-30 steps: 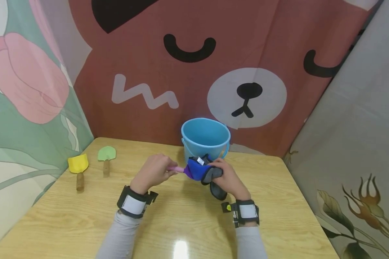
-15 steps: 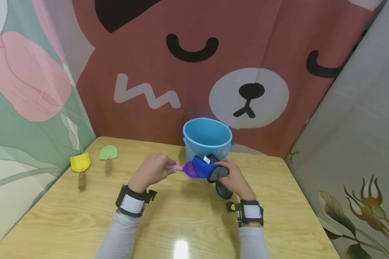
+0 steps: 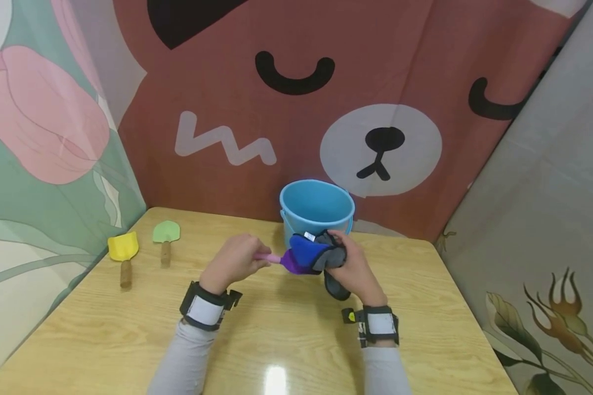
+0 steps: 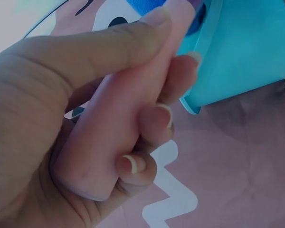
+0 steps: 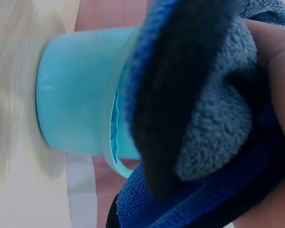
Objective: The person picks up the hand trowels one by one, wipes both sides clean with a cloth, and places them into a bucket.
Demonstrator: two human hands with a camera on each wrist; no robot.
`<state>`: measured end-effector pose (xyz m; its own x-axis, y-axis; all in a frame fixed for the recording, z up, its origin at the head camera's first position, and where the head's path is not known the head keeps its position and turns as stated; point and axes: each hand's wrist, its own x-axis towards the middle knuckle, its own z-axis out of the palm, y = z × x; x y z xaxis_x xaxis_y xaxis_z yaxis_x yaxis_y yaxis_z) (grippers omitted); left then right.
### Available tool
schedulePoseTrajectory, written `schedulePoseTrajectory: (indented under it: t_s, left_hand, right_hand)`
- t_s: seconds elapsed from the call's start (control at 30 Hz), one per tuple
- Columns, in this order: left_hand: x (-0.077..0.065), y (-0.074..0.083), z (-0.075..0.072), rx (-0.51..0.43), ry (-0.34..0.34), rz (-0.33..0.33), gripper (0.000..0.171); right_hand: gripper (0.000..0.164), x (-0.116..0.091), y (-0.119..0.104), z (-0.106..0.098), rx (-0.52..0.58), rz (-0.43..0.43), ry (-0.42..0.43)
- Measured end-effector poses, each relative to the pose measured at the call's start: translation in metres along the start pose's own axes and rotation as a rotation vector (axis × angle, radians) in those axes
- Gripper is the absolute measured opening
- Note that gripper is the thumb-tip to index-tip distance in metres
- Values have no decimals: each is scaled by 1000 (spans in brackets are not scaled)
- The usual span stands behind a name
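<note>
My left hand (image 3: 234, 262) grips the pink handle (image 4: 118, 114) of a small toy shovel with a purple blade (image 3: 294, 262). In the left wrist view the fingers curl round that handle, thumb along its top. A blue and grey cloth with black edging (image 3: 308, 251) is bunched in my right hand (image 3: 357, 270), and it lies against the purple blade, covering part of it. One grey flap hangs below the hand. Close behind both hands stands a light blue bucket (image 3: 318, 218), upright; the cloth hides part of its front.
A yellow shovel (image 3: 123, 248) and a green shovel (image 3: 166, 233), both with wooden handles, lie at the left of the wooden table (image 3: 286, 340). A bear-printed curtain (image 3: 217, 186) hangs right behind the bucket.
The cloth shifts along the purple blade, first to the right, then back left, with the right hand turning round it. The left hand keeps its hold on the shovel's handle.
</note>
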<state>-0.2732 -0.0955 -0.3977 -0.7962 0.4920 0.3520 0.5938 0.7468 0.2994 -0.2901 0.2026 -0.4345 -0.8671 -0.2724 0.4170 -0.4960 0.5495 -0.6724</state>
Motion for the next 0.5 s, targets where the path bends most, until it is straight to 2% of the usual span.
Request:
schedulePoseTrajectory:
  t_s: [0.1,0.23,0.37,0.5]
  left_hand:
    - [1,2,1,21,1,21,11]
    - [3,4,3,26,15,63,27]
    - [5,7,6,15,20,83,39]
    - [7,9,10,24,26,81,38]
  right_hand:
    - [70,2,-4,6,-11,-56,-14]
    - [61,4,-9,16,-46,-130,-34]
    - [51,5,-15,24,-76,-141,-66]
    - [41,6,-18,29,-94,-124,-99]
